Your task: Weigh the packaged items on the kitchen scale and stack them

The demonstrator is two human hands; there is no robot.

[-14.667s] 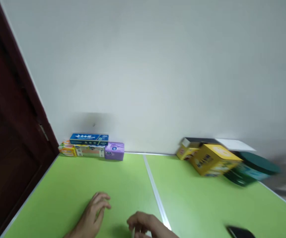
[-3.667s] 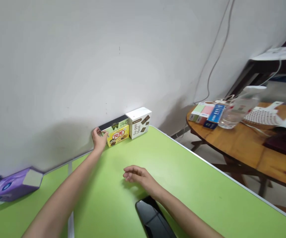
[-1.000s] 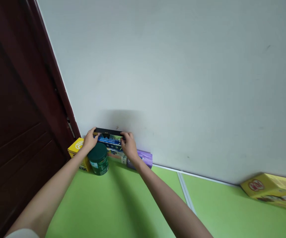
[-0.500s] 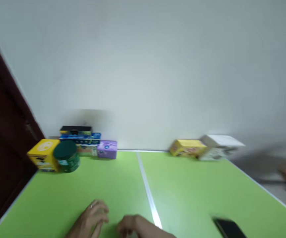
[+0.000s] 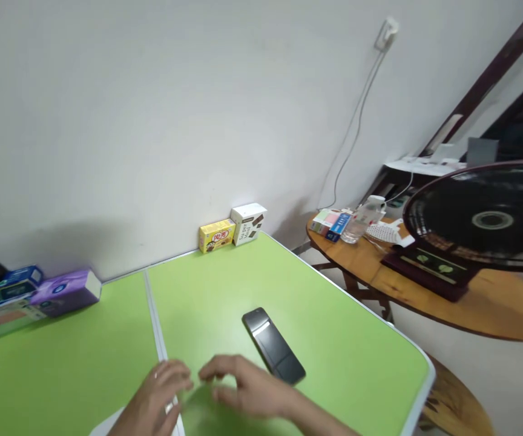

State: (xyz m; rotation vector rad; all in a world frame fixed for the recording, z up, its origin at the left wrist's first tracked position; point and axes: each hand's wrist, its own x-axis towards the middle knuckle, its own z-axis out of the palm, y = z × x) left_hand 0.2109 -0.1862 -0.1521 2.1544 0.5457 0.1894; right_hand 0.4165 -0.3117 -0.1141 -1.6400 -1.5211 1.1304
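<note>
The smartphone (image 5: 273, 345) lies on the green bench (image 5: 198, 297), just beyond the right hand (image 5: 246, 386), its long axis slanting away leftward. The left hand (image 5: 155, 393) is farther; all 2 hands' fingers curve loosely, parted, gripping nothing visible.

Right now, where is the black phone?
In the head view, the phone lies on the green table, right of the white strip and beyond the right hand.

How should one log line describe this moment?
Left hand: open | right hand: open, near phone | yellow box: beside white box
</note>
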